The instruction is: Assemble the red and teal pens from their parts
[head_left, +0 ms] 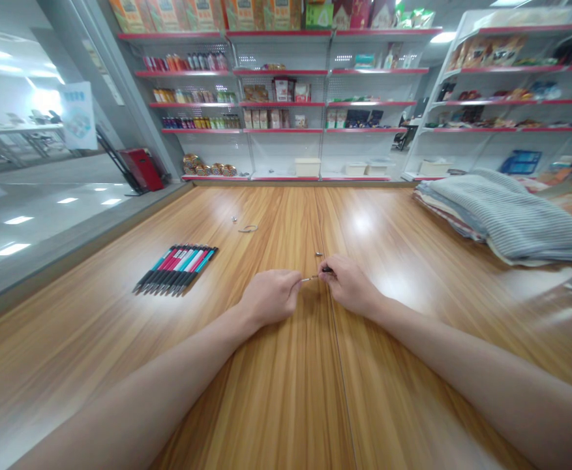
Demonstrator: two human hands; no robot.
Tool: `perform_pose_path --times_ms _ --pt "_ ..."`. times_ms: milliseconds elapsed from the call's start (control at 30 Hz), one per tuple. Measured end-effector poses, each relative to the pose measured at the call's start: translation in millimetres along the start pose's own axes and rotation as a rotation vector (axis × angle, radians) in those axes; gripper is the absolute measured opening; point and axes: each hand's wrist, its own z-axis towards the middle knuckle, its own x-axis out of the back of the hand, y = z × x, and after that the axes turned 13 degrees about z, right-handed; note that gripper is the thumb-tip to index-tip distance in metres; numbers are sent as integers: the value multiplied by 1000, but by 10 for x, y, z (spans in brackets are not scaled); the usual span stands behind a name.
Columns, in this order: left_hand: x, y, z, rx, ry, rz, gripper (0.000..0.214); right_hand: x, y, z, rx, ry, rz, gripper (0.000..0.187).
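Observation:
My left hand (269, 297) rests on the wooden table (276, 391) with its fingers closed in a pinch on a thin metal pen part (309, 279). My right hand (348, 284) is closed on a small dark pen piece (327, 269) at the other end of that part. The two hands almost touch at the table's middle seam. A tiny loose part (319, 254) lies just beyond the hands. A row of several pens (177, 268) with red, teal and white barrels lies to the left.
A small ring-shaped piece (248, 228) and a tiny part (234, 219) lie farther back. Folded striped cloths (505, 214) are stacked at the right. Shelves of goods (286, 98) stand behind the table. The table's left edge (70, 258) borders a grey floor.

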Motion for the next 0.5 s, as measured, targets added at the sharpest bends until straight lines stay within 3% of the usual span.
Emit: perform_pose_path --times_ms 167,500 --pt "-12 -7 2 -23 6 0 22 4 -55 -7 68 -23 25 8" --pt "-25 -9 -2 -25 1 10 25 4 -18 -7 29 -18 -14 9"
